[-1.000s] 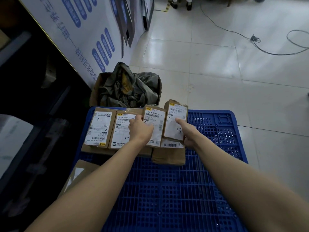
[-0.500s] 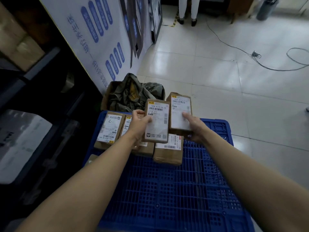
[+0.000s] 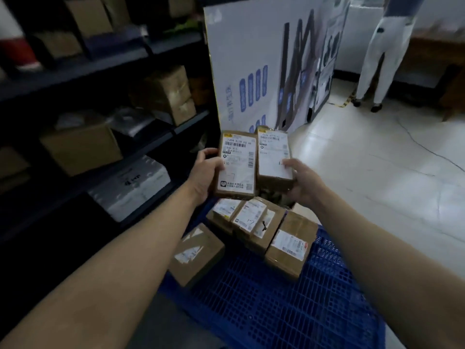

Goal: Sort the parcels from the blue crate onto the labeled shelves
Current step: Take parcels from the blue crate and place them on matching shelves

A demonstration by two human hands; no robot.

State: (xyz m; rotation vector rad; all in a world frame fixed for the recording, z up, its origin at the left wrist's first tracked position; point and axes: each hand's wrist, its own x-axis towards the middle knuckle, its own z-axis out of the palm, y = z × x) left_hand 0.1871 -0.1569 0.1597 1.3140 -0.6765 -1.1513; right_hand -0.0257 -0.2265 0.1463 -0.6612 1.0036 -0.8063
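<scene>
Room: dark shelves [image 3: 100, 68] left, tiled floor [image 3: 377, 185] right.
Crate: blue crate [image 3: 276, 311] near, other parcels [image 3: 289, 245] remaining inside.
Change: two parcels now lifted clear, view turned shelfward; placement likely next.
Left hand [image 3: 203, 172]: grips first parcel [image 3: 236, 165].
Right hand [image 3: 304, 182]: grips second parcel [image 3: 274, 157], touching the first.

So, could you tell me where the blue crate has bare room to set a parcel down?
The near half of the blue crate is bare, bordered by the lone parcel at its left edge and the parcel cluster beyond. A narrow bare strip runs right of that cluster. The far end is crowded.
</scene>
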